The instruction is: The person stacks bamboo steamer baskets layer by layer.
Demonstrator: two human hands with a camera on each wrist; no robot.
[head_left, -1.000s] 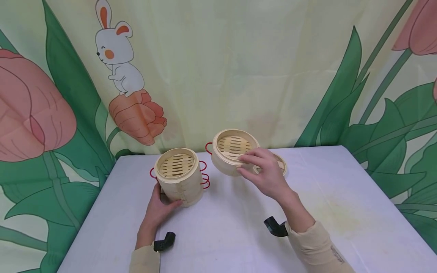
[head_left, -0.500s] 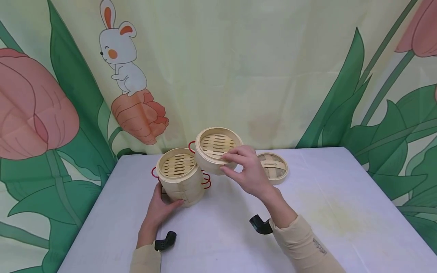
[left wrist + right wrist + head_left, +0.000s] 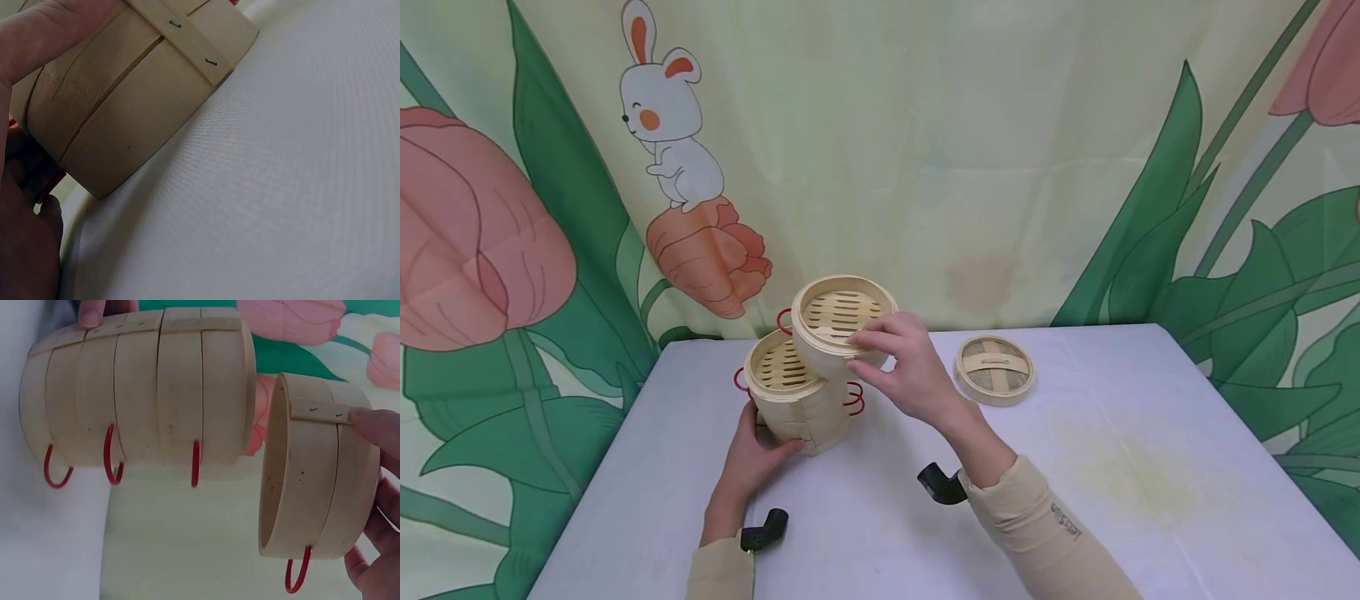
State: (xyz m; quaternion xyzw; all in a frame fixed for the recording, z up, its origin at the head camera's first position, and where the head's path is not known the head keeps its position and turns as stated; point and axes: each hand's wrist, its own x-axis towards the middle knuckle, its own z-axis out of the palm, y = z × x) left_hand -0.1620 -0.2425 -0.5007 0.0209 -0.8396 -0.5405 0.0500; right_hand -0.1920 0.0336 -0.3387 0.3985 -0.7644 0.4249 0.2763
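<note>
A stack of bamboo steamer baskets (image 3: 801, 417) with red loop handles stands at the left of the table. My left hand (image 3: 756, 458) grips it low down, thumb across its front; in the left wrist view the thumb crosses the bamboo wall (image 3: 137, 106). Between thumb and fingers, my right hand (image 3: 910, 371) pinches another bamboo steamer basket (image 3: 835, 312) by its near right rim. This basket is raised over the stack's top right and overlaps it in the head view. The right wrist view shows a gap between the held basket (image 3: 312, 475) and the stack (image 3: 140, 394).
A round bamboo steamer lid (image 3: 1000, 396) with a cross strap lies on the white-covered table (image 3: 1075, 467), right of the stack. Behind the table's back edge hangs a curtain (image 3: 1000, 167) printed with a rabbit and tulips.
My right hand has carried the basket leftward, from beside the stack to above its right side. The lid has come into full view. My left hand stays at the stack.
</note>
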